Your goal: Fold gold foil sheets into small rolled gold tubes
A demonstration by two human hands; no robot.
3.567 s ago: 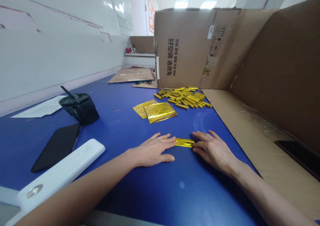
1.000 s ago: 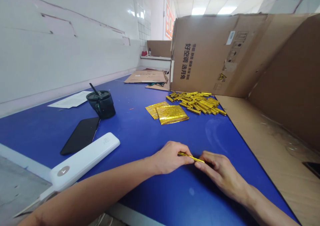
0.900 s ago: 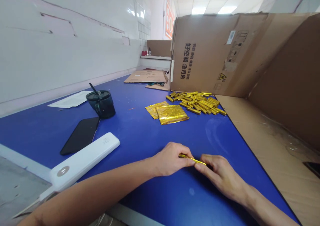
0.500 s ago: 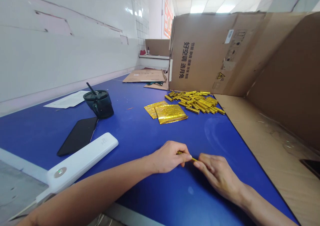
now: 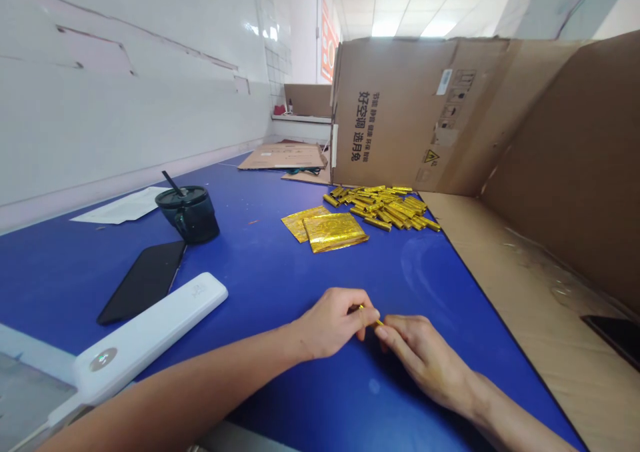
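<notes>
Over the near part of the blue table, my left hand [image 5: 334, 324] and my right hand [image 5: 427, 353] pinch the two ends of a thin piece of gold foil [image 5: 379, 322]. Only a small bit of it shows between the fingertips; the fingers cover the rest, so I cannot tell whether it is folded or rolled. Beyond my hands lie flat gold foil sheets [image 5: 336, 233], partly overlapping. Behind them to the right is a pile of several narrow gold foil rolls [image 5: 393, 211].
On the left are a white elongated device [image 5: 150, 332], a black phone [image 5: 143, 282], a dark lidded mug [image 5: 189, 215] with a straw, and white paper [image 5: 120, 207]. A large cardboard box [image 5: 400, 119] stands behind the rolls, its cardboard continuing along the right.
The camera view has shifted slightly, moving the table items a little left and down. My fingertips are slightly closer together, and less gold foil shows between them.
</notes>
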